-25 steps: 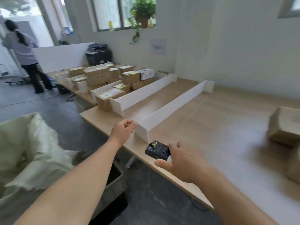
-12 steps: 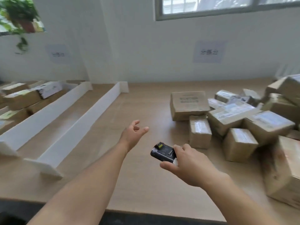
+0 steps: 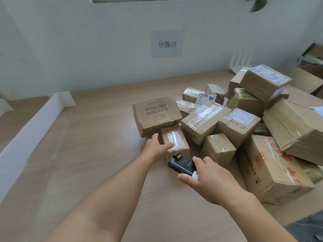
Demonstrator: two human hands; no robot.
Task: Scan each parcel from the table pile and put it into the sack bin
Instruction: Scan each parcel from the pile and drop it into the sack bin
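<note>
Roughly fifteen parcels heap at two o'clock on the counter. The left hand, spread open, touches one small parcel; the right hand clutches one scanner.

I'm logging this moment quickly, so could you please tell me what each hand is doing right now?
Left hand: open, fingers touching the small taped brown cardboard parcel.
Right hand: holding the black handheld scanner.
</note>
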